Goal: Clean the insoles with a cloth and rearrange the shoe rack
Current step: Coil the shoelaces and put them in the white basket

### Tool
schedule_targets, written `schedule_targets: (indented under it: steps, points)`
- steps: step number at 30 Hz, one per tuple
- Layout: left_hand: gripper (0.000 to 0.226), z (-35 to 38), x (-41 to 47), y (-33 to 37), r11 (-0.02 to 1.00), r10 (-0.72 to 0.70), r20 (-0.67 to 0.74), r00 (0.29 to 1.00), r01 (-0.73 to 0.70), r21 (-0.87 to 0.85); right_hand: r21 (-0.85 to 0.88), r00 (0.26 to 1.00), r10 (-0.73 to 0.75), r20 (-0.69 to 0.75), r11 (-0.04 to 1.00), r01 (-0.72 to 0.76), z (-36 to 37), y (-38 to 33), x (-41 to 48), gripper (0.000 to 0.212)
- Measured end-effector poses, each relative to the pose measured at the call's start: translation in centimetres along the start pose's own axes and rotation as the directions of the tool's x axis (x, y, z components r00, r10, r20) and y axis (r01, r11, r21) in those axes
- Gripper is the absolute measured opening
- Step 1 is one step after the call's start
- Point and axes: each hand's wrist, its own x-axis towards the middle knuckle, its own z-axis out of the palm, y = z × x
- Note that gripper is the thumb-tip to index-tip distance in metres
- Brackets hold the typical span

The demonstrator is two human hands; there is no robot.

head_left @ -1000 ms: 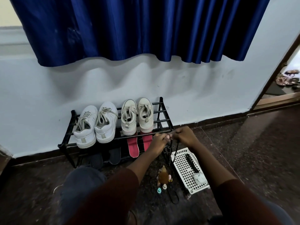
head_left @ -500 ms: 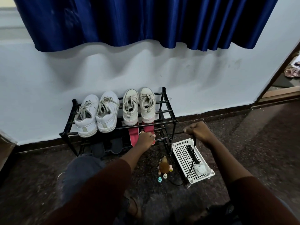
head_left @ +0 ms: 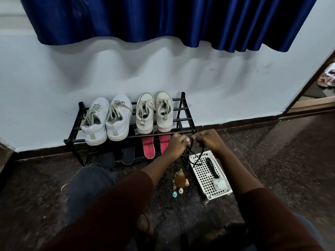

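Black two-tier rack [head_left: 182, 98] stands on the floor against a pale wall, under a blue curtain [head_left: 163, 19].

Top tier: white sneakers [head_left: 118, 122] at left, cream sneakers [head_left: 164, 113] at right, heels toward the near side.

Lower tier: red insoles [head_left: 148, 147] lie side by side below the cream pair. Dark insoles [head_left: 127, 154] lie left of them, below the white pair.

Left hand [head_left: 176, 144] and right hand [head_left: 208, 141] are together just in front of the rack's near right corner, fingertips almost touching. Both pinch a black lace [head_left: 196, 160], which hangs down in a loop over the far end of a white basket [head_left: 203, 176].

The basket sits on the floor right of the rack. Inside it a second black lace [head_left: 212, 167] lies along its length, and a crumpled cloth [head_left: 220, 184] is at its near end.

An amber bottle [head_left: 180, 178] and a few small items stand on the floor just left of the basket; too small to tell what they are.
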Motion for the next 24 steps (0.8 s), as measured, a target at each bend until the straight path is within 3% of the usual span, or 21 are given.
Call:
schedule_targets:
  steps: [9,14,19,24]
  points:
    - [0.029,-1.6,-0.3,-2.7,0.973,-0.227,-0.017,0.974,0.228,0.041,-0.080,0.997,0.050,-0.051,0.995,-0.054,-2.5,1.5,-0.2,0.012]
    - [0.025,-2.7,-0.6,-3.2,0.946,-0.323,-0.046,0.945,0.324,0.028,-0.152,0.996,0.048,-0.080,0.987,-0.060,-3.5,1.7,-0.2,0.031]
    - [0.043,-0.9,-0.3,-1.3,0.977,-0.206,0.084,0.975,0.199,0.082,-0.130,1.000,0.014,-0.026,0.991,-0.017,-2.0,1.2,0.0,0.010]
    - [0.032,0.6,0.0,1.4,0.999,-0.031,0.086,0.996,0.029,0.024,-0.090,0.998,-0.011,0.055,0.996,0.016,-0.5,0.4,0.1,0.011]
